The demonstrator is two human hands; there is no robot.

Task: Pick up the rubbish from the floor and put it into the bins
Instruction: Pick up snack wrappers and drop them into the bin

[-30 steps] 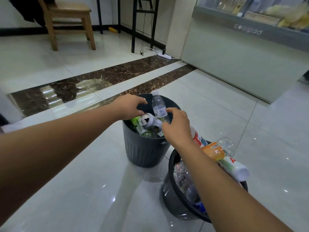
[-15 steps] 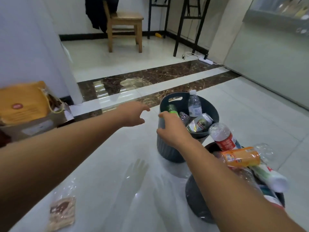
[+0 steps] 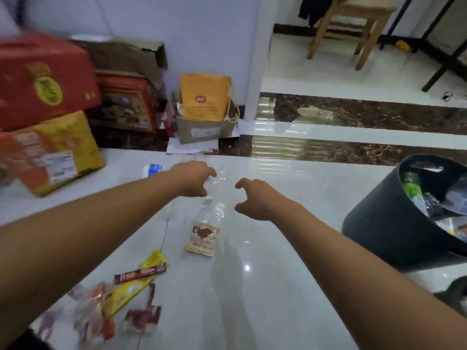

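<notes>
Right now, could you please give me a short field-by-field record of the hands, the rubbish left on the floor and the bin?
left hand: open, empty, reaching forward
right hand: open, empty, fingers curled
clear wrapper: on the floor below and between the hands
yellow wrapper: on the floor, near left
red wrappers: scattered beside it
bin: right, holding bottles and wrappers

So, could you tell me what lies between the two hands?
In the head view, a clear plastic wrapper on the floor lies between left hand and right hand.
</notes>
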